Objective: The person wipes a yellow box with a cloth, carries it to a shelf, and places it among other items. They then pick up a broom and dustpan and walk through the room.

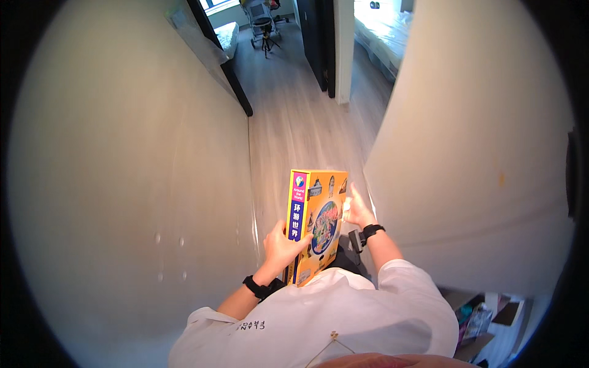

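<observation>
A thick yellow and orange boxed book [324, 221], with a blue and pink spine and a globe on its cover, stands upright in front of my body. My left hand [285, 246] grips it low at the spine side, with the thumb lying over the front cover. On the far side, my right hand [359, 209] is at the box's right edge, fingers partly hidden behind it; whether it presses on the box cannot be told. Each wrist wears a black strap.
Pale walls [138, 161] stand close on both sides of a wood-look floor [299, 124]. Ahead are a dark door [315, 46], a stroller [260, 14], a small tripod [266, 41] and a plastic-covered mattress [384, 32]. An open cardboard box [476, 347] sits behind at lower right.
</observation>
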